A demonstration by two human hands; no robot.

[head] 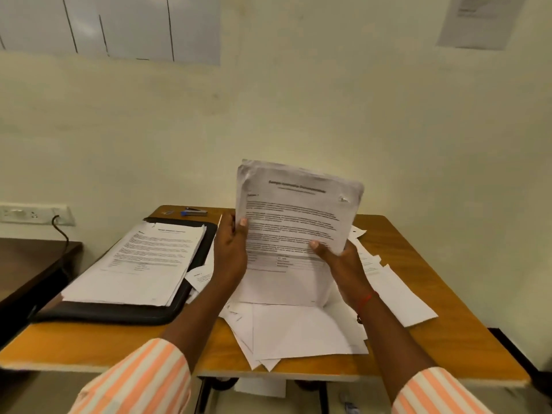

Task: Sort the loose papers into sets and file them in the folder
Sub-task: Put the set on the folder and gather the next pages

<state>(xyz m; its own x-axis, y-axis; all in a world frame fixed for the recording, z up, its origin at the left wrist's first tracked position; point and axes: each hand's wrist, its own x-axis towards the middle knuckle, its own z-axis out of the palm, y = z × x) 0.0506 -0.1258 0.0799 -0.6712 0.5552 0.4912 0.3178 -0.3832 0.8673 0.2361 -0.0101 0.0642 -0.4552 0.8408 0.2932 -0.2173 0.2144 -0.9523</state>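
Here, both hands (231,252) gripping upright printed sheets (295,222), heading blurred, unreadable

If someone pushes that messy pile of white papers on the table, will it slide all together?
Probably not. The loose pile of white papers lies fanned at different angles, so sheets would likely slide apart. Some corners overhang the wooden table edge, so a push might drop a few. They look thin and floppy.

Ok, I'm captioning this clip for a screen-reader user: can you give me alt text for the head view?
Both hands, the left hand and the right hand, hold a set of printed papers upright over loose sheets scattered on a wooden table. To the left lies an open black folder with a stack of filed papers.
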